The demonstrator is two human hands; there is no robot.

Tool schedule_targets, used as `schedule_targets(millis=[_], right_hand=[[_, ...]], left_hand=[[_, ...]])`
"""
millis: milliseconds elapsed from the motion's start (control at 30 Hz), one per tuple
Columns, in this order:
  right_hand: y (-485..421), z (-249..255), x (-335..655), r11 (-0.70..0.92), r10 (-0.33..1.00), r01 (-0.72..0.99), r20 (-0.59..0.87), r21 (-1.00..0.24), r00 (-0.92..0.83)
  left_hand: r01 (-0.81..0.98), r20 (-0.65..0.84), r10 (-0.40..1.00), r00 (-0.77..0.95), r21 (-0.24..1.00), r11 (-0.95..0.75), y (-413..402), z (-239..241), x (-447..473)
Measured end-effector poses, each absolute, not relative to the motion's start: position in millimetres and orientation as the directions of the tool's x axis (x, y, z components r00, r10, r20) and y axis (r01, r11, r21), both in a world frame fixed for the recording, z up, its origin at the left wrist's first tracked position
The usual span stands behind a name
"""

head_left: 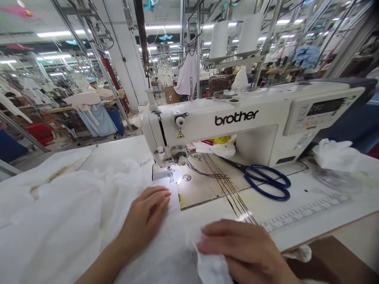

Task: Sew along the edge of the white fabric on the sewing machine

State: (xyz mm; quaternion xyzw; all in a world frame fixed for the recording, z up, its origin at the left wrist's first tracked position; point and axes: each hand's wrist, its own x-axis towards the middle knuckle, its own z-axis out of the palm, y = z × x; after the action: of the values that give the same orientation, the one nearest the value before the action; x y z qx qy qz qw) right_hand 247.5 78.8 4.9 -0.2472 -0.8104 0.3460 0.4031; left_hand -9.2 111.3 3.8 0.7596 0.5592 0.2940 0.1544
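White fabric [166, 240] spreads over the left and front of the sewing table, and its narrow edge reaches under the presser foot [171, 173] of a white sewing machine [204, 118]. Just in front of the needle, my left hand [145, 215] lies on the fabric with its fingers stretched out and close together. Nearer to me, my right hand [242, 248] has its fingers bent around a fold at the fabric's right edge. Motion blurs it a little. The machine's lamp lights the needle plate.
Blue-handled scissors [266, 181] lie right of the needle, under the machine arm. Dark threads [227, 185] cross the bed. A clear ruler [308, 211] lies along the front right edge, with crumpled white material [336, 154] behind it. Thread cones [219, 39] stand above.
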Motion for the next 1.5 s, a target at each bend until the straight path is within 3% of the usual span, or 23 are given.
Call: schedule_targets(millis=[67,133,200,267,333,567,800,1167,1400,1500], right_hand=[[99.9,15.4,225.7,0.761,0.609,0.150,0.617,-0.631,-0.498],[114.6,20.9,206.2,0.831,0.526,0.133,0.686,-0.540,-0.503],[124.7,19.9,192.4,0.874,0.441,0.074,0.718,-0.481,-0.539],[132.0,13.3,184.5,0.892,0.388,0.027,0.732,-0.452,-0.559],[136.7,4.1,181.1,0.874,0.404,0.013,0.711,-0.486,-0.575],[135.4,-12.2,181.2,0.830,0.464,0.057,0.631,-0.555,-0.622],[134.5,-14.9,183.3,0.797,0.535,0.161,0.558,-0.582,-0.634],[133.0,-10.7,185.7,0.813,0.525,0.263,0.459,-0.520,-0.716],[130.5,0.8,189.7,0.829,0.488,0.214,0.481,-0.516,-0.729],[131.4,2.1,193.6,0.818,0.488,0.227,0.429,-0.529,-0.760]], left_hand=[[0.587,0.068,0.995,0.077,0.803,-0.100,110.7,11.4,-7.3],[0.309,-0.199,0.976,0.087,0.937,0.164,110.9,17.0,-6.0],[0.021,-0.330,0.924,0.192,0.943,0.332,112.1,18.6,-6.9],[-0.186,-0.330,0.910,0.250,0.906,0.380,114.4,16.7,-10.4],[-0.285,-0.282,0.921,0.268,0.890,0.355,117.0,13.4,-15.0],[-0.016,-0.268,0.961,0.069,0.963,0.270,121.3,13.8,-21.5],[-0.083,-0.284,0.950,-0.128,0.958,0.275,125.6,15.7,-26.2],[-0.208,-0.327,0.938,-0.118,0.931,0.299,125.5,19.3,-25.0],[-0.102,-0.235,0.960,-0.148,0.970,0.222,122.9,15.1,-26.5],[0.067,-0.171,0.979,-0.108,0.982,0.179,120.6,14.3,-28.9]])
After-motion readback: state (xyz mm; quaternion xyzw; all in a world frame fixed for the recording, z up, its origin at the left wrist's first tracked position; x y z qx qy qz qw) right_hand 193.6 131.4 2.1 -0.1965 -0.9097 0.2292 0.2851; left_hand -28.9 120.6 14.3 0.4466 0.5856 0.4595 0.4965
